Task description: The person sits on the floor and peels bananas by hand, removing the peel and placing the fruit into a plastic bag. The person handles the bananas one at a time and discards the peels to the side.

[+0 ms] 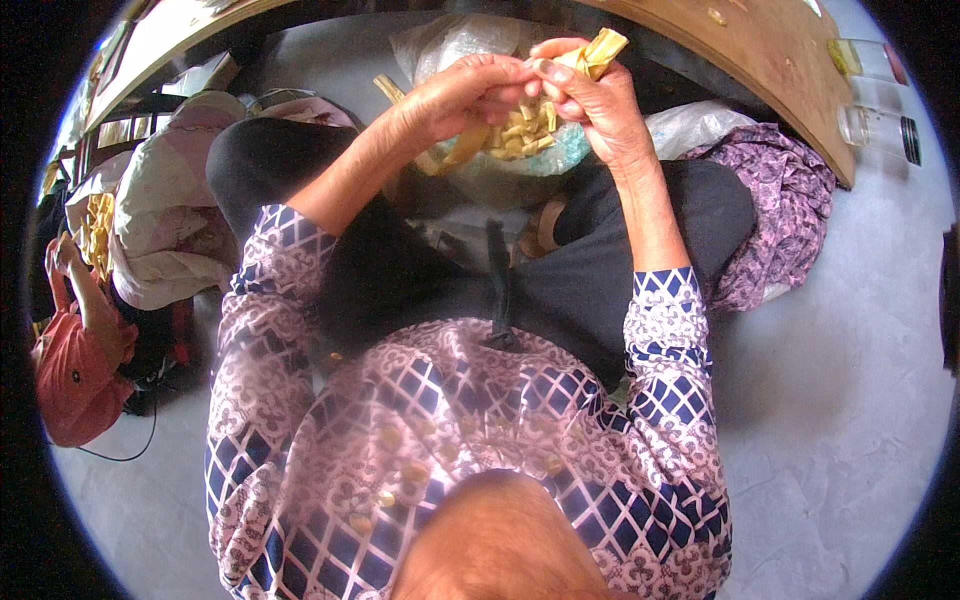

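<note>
My right hand (592, 97) grips a folded strip of yellow, dried plant material (602, 51), whose flat end sticks out above the fingers. The fingertips of my left hand (469, 94) meet my right thumb and index finger. Whatever lies between those left fingertips is too small to make out. Below both hands is a plastic-lined container (574, 146) with several short, folded yellowish pieces (517, 139) in it. A longer pale strip (466, 148) curves at its left side, under my left hand. A flat, stiff strip end (388, 88) rises behind my left wrist.
A wooden table edge (814, 90) curves across the front and right. Glass jars (874, 131) lie on the grey floor at right. Purple patterned cloth (780, 210) is bunched beside my right knee. At left, another person in a red top (82, 375) sits near a yellow strip bundle (97, 229).
</note>
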The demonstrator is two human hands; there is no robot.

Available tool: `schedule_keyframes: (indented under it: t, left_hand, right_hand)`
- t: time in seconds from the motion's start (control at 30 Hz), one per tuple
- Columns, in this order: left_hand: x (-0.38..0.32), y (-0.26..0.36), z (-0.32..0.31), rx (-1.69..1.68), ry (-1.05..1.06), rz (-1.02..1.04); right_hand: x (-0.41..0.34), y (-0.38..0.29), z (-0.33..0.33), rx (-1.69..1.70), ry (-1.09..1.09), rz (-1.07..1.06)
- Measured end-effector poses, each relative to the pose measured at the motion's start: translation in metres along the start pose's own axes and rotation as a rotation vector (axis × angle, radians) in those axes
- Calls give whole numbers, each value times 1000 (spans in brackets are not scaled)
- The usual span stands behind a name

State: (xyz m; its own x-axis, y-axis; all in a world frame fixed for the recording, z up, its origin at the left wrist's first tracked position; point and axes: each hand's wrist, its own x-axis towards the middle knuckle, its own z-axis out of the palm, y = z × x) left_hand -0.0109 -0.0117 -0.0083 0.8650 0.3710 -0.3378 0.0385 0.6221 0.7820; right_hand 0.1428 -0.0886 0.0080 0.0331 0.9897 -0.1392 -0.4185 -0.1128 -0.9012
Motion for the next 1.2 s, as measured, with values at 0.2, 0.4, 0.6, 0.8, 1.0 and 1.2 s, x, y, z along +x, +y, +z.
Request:
schedule_keyframes:
  t: [0.2,0.4,0.6,0.8,1.0,1.2]
  left_hand:
    - [-7,5,-5,18,-21,7]
    - [-8,6,-4,29,14,49]
    - [-4,84,8,728,234,360]
    - [46,144,3,1122,418,979]
    - [15,92,-2,917,457,717]
    - [13,36,7,870,255,525]
  right_hand:
    - [-2,-8,-6,267,187,17]
    - [-12,-14,-8,390,203,60]
    - [27,-62,-1,92,232,-257]
    - [86,-93,-9,-125,383,-479]
    - [39,-68,-5,-250,313,-430]
    - [6,-25,-11,-597,273,-254]
